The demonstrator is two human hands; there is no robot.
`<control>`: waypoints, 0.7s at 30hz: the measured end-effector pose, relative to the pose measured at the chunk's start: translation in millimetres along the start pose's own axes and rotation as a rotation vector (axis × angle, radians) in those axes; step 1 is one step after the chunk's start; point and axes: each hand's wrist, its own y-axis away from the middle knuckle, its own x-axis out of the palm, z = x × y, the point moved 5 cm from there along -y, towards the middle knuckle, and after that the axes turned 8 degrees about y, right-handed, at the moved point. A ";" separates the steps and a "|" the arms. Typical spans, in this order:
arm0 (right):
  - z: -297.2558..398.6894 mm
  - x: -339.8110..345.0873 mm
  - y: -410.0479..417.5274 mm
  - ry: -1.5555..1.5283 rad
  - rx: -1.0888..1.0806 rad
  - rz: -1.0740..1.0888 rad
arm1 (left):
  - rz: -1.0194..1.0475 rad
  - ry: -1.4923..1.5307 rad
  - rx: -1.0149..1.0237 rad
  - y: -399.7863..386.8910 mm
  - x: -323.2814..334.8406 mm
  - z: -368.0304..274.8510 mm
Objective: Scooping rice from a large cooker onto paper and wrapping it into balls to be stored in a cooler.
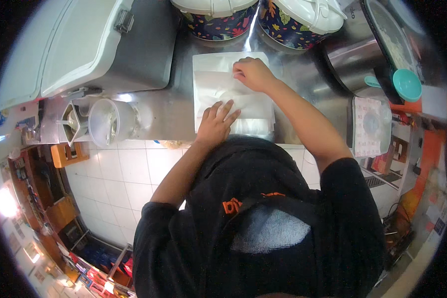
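Observation:
White sheets of paper [212, 83], overlapping in layers, lie on the stainless steel counter [164, 115] before me. My left hand [218, 121] rests palm down with its fingers spread on the near part of the sheets. Farther up, near the far right part of the stack, my right hand [251, 72] is bent with its fingertips drawn together at the paper; whether a sheet edge is pinched between them is hidden. The near end of the stack has a shiny, translucent look.
Two patterned pots with white lids [223, 26] stand behind the sheets. A large grey cooler box [141, 48] and a clear plastic tub [111, 122] are at left. To the right are a turquoise scoop [407, 85] and a printed paper-covered container [368, 126].

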 end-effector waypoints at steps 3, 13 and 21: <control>37.9 -6.1 39.7 0.072 -0.355 -0.150 | -0.050 0.038 -0.071 -5.7 4.2 -2.1; 37.0 40.4 82.9 0.011 -0.146 -0.237 | -0.306 -0.265 0.016 -23.8 -36.0 -27.2; 1.4 52.8 93.3 0.018 -0.046 -0.072 | 0.095 -0.064 -0.231 -18.0 -10.7 37.0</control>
